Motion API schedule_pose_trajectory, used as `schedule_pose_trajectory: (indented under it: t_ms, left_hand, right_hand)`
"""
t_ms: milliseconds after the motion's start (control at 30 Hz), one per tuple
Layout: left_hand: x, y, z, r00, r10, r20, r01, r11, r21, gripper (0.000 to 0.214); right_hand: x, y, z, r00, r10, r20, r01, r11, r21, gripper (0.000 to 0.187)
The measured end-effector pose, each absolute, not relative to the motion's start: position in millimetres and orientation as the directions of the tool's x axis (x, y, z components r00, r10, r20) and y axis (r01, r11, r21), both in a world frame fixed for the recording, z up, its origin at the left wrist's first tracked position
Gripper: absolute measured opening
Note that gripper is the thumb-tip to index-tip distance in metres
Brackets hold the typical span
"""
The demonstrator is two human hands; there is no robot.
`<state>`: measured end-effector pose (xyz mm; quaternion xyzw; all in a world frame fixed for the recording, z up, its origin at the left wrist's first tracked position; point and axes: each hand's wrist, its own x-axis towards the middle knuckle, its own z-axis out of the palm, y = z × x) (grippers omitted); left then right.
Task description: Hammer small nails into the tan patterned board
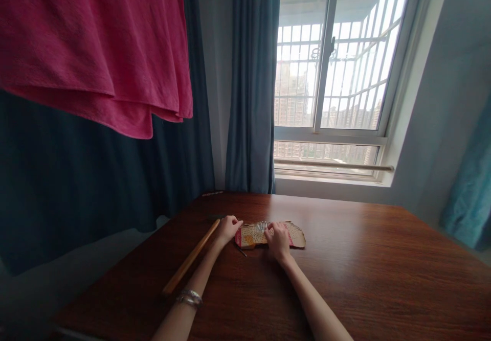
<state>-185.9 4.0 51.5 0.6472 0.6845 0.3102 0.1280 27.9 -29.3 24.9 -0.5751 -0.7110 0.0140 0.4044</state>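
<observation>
On the brown worktop (360, 290) lies a flat dotted piece (249, 235). The right hand (279, 237) rests over its middle with curled fingers; the left hand (228, 228), its fingertips close together, is at the piece's left end. I cannot tell if either hand grips something. A wooden handle (192, 255) lies beside the left arm (206, 272)

Bright window, dim room, soft edges.
Daylight comes through the window (326, 70), its panes blown out nearly to white and the buildings (293, 95) beyond washed pale. A milky glare lies on the far part of the table (345, 264), while its near left corner and the dark blue curtain (84, 187) sink into shadow (fold detail there is mostly lost). Wide-angle distortion slants the window frame, the teal cloth (468, 187) at the right edge blurs, and the card's (248, 236) small speckles look soft.
</observation>
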Motion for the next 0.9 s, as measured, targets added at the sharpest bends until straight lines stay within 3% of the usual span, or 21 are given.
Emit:
schedule_pose_trajectory:
  t_ms: [100, 267, 500, 667, 800, 900]
  left_hand:
    - [-203, 4, 56, -0.151, 0.964, 0.219, 0.866, 0.022, 0.499, 0.029]
    - [-221, 5, 50, -0.082, 0.993, 0.085, 0.901, 0.037, 0.433, 0.023]
    - [-230, 12, 31, -0.101, 0.995, 0.013, 0.909, 0.087, 0.407, 0.019]
    - [-234, 13, 28, -0.084, 0.996, 0.031, 0.919, 0.065, 0.388, 0.024]
    - [-226, 7, 40, -0.119, 0.991, 0.060, 0.903, 0.083, 0.422, 0.027]
    - [-210, 2, 51, -0.108, 0.981, 0.160, 0.873, 0.017, 0.487, 0.030]
  right_hand:
    - [16, -42, 31, -0.141, 0.800, 0.583, 0.775, 0.455, -0.438, 0.006]
    - [-9, -59, 30, -0.348, 0.738, 0.579, 0.693, 0.618, -0.371, 0.004]
    - [-15, -65, 19, -0.456, 0.726, 0.516, 0.663, 0.663, -0.348, 0.008]
    - [-13, -66, 21, -0.420, 0.710, 0.566, 0.649, 0.670, -0.360, 0.018]
    - [-9, -62, 26, -0.226, 0.716, 0.660, 0.644, 0.618, -0.450, 0.017]
    - [2, -49, 26, -0.076, 0.744, 0.664, 0.657, 0.538, -0.528, 0.018]
